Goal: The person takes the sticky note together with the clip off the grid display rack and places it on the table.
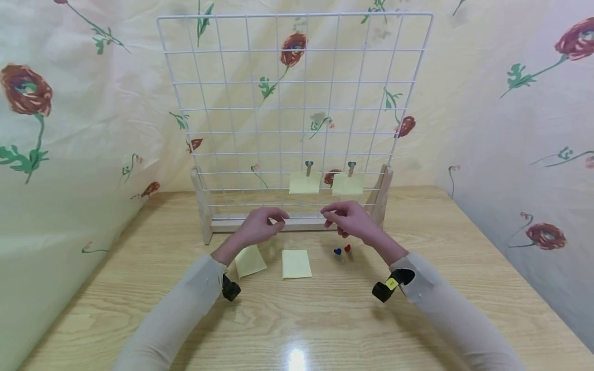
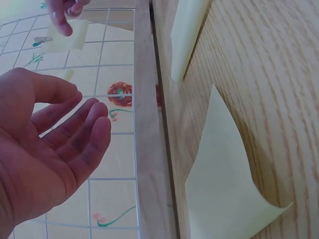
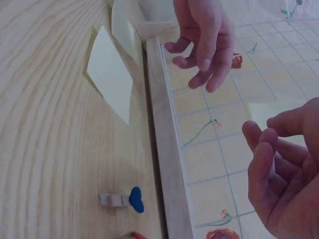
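Note:
Both hands are raised before a white wire grid (image 1: 278, 108), apart from each other. The left hand (image 1: 263, 225) has loosely bent fingers with nothing between them, over a yellow sticky note (image 1: 250, 261). Thumb and fingertips come close together on the right hand (image 1: 349, 219), and no object shows in it. Two sticky notes, the left one (image 1: 304, 183) and the right one (image 1: 347, 184), hang on the grid by small wooden clothespins (image 1: 309, 168). Below the right hand lie a blue-heart clothespin (image 3: 119, 200) and a red-heart clothespin (image 1: 347, 248).
Another sticky note (image 1: 297, 264) lies on the wooden table (image 1: 297, 319) between the hands. Wooden feet (image 1: 202, 206) hold the grid upright at both sides. Flowered cloth (image 1: 501, 129) hangs behind and along the sides.

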Available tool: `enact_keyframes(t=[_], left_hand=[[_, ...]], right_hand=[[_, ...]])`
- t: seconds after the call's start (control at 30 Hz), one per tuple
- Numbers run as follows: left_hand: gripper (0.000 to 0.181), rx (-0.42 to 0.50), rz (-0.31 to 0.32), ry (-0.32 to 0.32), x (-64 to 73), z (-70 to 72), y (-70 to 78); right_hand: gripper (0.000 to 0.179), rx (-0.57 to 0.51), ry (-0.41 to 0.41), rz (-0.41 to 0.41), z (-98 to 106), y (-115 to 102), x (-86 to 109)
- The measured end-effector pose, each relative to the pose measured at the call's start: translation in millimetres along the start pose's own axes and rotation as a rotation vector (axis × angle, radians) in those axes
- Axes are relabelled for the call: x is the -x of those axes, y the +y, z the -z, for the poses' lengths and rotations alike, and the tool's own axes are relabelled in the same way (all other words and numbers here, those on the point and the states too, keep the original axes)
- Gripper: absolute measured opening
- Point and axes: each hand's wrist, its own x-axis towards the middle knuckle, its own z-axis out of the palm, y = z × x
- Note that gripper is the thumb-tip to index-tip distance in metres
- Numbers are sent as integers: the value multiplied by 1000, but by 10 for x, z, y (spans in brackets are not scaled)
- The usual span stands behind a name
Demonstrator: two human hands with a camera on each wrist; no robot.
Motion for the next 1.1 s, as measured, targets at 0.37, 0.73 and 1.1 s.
enact_keyframes(t=[0.37,0.73,1.1], left_hand=[[28,144,39,38,-22,-53,-51],[33,430,147,29,-25,-62,52],[37,686,286,91,-86,-84,105]], right_hand=[[32,-45,74,26,-30,-95,-76],[34,-51,138,85,-70,-192,-158],[45,-127,137,83,-90,-293,-242]])
